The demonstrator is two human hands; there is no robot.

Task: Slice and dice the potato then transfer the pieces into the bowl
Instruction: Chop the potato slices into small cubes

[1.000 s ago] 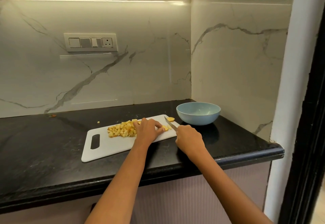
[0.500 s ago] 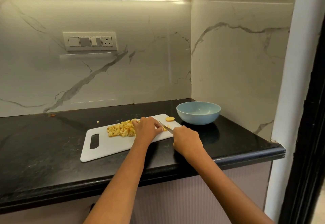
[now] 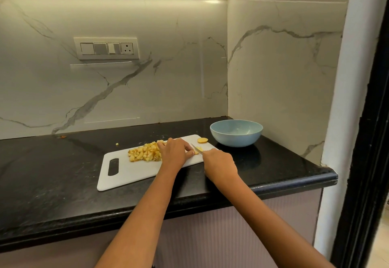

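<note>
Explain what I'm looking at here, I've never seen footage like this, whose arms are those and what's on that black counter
There is no machine here. A person wears a camera on their head, so this single view looks forward and down at their own two bare arms.

On the black stone counter lies a white plastic cutting board with a handle slot. On it sit a heap of small yellow diced potato cubes and a round potato slice near its far corner. Beside the board stands a light blue round bowl, which looks empty.

The left hand steadies a small potato piece. The right hand grips a small knife, its blade at that piece.
</note>
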